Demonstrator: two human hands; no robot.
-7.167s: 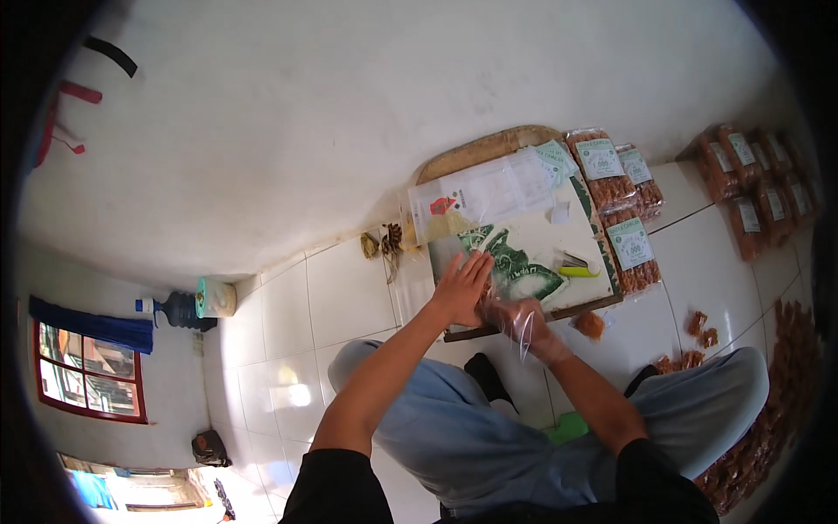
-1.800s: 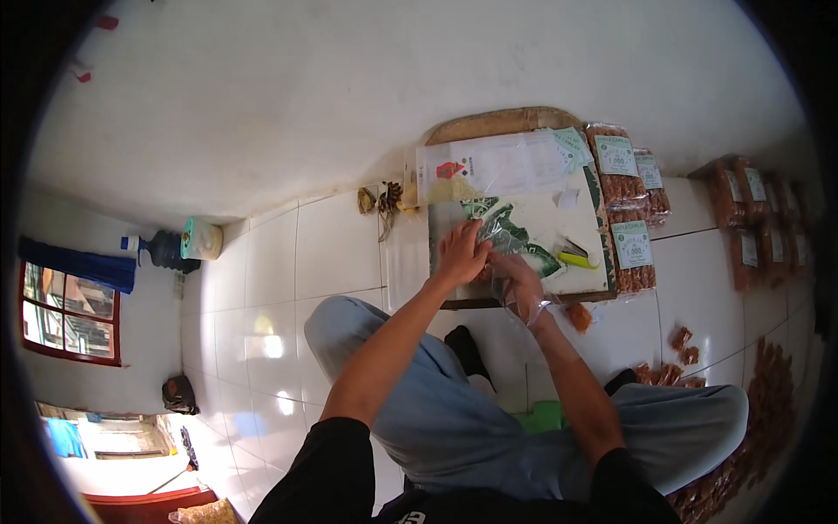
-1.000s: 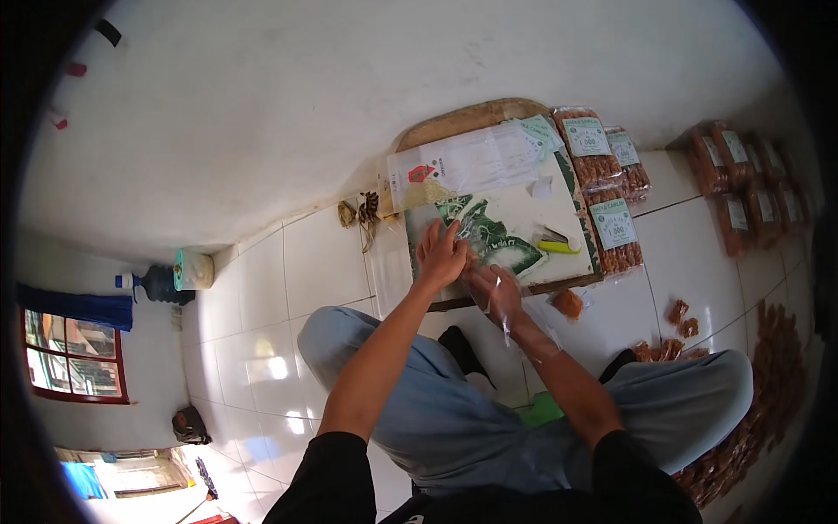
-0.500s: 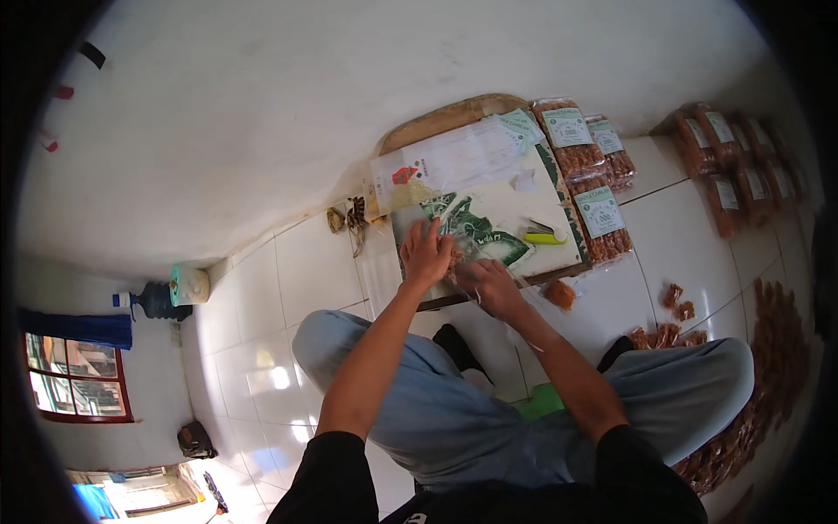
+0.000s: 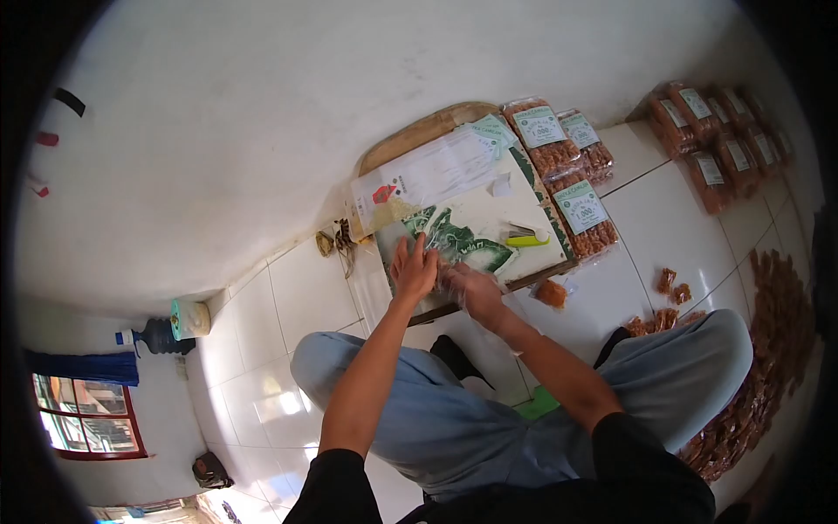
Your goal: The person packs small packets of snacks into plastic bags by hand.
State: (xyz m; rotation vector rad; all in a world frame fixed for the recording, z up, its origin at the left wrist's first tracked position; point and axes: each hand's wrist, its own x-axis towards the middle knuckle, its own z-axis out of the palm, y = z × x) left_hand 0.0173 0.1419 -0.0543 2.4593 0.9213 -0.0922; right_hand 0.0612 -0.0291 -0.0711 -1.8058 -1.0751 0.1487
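Over the near edge of a low board [image 5: 476,206] with a green and white printed top, my two hands are close together at a clear plastic bag [image 5: 499,285]. My left hand [image 5: 415,269] has its fingers bent at the bag's left side. My right hand [image 5: 477,295] is closed on the plastic, somewhat blurred, and film trails along its wrist. What lies inside the bag is hidden by the hands. Right of them on the board rests a yellow-green cutter or stapler-like tool [image 5: 527,237], its kind unclear. Clear plastic sleeves [image 5: 428,179] lie at the board's far left.
Labelled packs of brown snacks [image 5: 580,210] line the board's right side, with more packs [image 5: 711,166] by the wall. A small orange-brown packet [image 5: 551,293] lies before the board. Many small packets [image 5: 742,419] cover the floor at right. Green label sheets [image 5: 493,131] sit at the back.
My right hand has moved in toward my left hand, and the brown piece glimpsed between them is now hidden. The whole view has shifted slightly.
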